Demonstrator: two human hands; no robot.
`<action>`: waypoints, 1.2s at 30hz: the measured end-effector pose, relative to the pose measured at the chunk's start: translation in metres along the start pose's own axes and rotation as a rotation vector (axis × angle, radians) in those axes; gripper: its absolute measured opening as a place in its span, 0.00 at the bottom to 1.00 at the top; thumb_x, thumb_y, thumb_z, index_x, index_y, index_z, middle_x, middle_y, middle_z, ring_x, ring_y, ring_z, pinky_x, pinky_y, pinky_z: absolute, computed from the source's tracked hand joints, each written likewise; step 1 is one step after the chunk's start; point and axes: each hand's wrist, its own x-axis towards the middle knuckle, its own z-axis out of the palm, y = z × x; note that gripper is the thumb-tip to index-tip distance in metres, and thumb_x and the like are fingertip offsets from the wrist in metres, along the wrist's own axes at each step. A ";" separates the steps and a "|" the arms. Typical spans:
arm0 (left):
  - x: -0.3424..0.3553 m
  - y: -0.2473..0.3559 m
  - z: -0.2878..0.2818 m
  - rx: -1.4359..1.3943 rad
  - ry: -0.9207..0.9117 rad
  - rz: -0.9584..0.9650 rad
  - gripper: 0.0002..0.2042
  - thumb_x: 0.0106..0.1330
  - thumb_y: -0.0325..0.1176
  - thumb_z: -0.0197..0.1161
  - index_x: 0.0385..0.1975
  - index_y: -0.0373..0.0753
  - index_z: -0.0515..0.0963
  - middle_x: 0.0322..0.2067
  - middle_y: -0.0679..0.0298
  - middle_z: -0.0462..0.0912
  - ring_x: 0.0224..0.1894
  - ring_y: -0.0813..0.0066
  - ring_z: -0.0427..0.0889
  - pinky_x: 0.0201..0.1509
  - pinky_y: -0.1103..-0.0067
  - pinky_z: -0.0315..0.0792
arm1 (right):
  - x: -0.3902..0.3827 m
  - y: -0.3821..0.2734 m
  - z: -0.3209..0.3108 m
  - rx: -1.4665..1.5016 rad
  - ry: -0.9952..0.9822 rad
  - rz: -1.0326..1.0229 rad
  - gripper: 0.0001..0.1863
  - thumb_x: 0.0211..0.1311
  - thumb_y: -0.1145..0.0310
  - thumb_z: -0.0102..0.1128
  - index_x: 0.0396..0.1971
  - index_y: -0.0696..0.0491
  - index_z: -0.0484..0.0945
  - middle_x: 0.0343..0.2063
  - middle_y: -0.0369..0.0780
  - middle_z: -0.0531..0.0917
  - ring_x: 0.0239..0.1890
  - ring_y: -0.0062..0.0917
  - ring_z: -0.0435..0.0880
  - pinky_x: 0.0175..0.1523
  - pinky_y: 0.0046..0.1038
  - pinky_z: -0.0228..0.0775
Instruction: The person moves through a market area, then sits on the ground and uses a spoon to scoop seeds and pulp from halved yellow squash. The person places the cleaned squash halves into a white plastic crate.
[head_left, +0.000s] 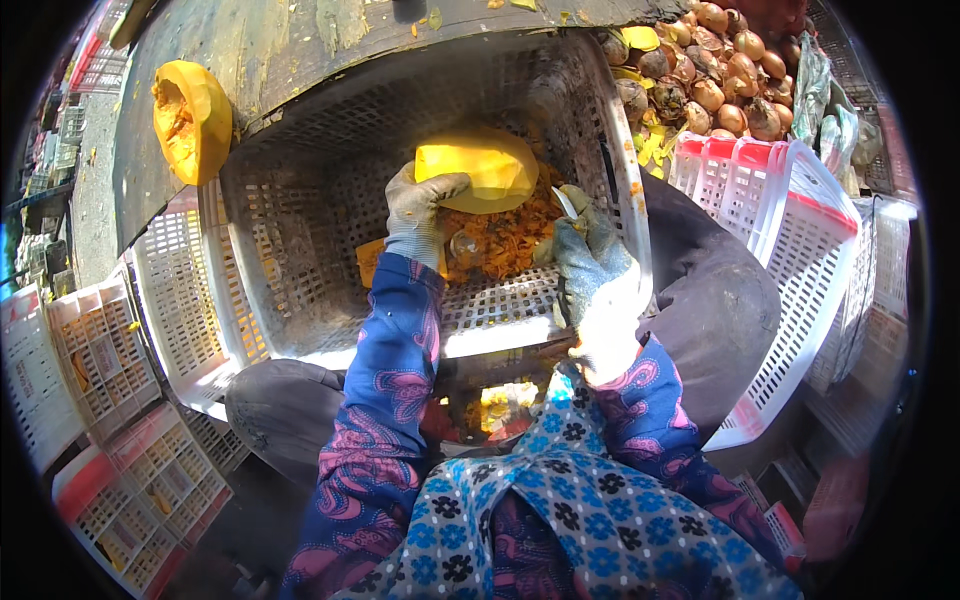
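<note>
My left hand (415, 210), in a grey work glove, grips the left end of a peeled yellow pumpkin piece (480, 165), its thumb lying along the near side. The piece is held over a dirty white plastic crate (500, 335). To its right, my right hand (595, 260), gloved too, is closed around a small tool with a narrow pale blade (565, 203); the handle is hidden in the fingers. Blade and pumpkin are apart. Below them in the crate lies a heap of orange pumpkin pulp and scraps (500, 240). An orange piece (370, 262) is partly hidden by my left wrist.
A hollowed pumpkin half (192, 120) rests on the worn wooden board (300, 45) at the far left. Many onions (735, 80) are piled at the far right. Stacked white crates (790, 230) stand at the right, with more crates (105, 340) at the left.
</note>
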 end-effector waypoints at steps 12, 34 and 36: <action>-0.203 0.056 0.001 1.333 -0.073 1.312 0.19 0.43 0.35 0.72 0.37 0.43 0.79 0.42 0.59 0.78 0.56 0.51 0.72 0.61 0.56 0.62 | -0.021 -0.016 0.057 1.121 -0.790 0.395 0.36 0.65 0.40 0.45 0.62 0.54 0.63 0.58 0.44 0.72 0.58 0.35 0.72 0.64 0.36 0.63; -0.182 0.009 -0.080 -0.608 0.166 0.238 0.18 0.55 0.24 0.62 0.47 0.30 0.73 0.42 0.53 0.81 0.42 0.63 0.83 0.48 0.70 0.78 | -0.055 0.021 0.070 0.163 -0.307 0.094 0.14 0.67 0.75 0.52 0.50 0.60 0.76 0.45 0.36 0.81 0.43 0.19 0.78 0.49 0.19 0.71; -0.178 0.012 -0.078 -0.600 0.262 0.260 0.18 0.55 0.24 0.62 0.46 0.29 0.74 0.42 0.53 0.81 0.42 0.63 0.83 0.48 0.71 0.78 | -0.069 0.021 0.075 -0.476 -0.468 -0.417 0.15 0.68 0.77 0.48 0.53 0.59 0.72 0.43 0.37 0.80 0.42 0.22 0.79 0.48 0.20 0.71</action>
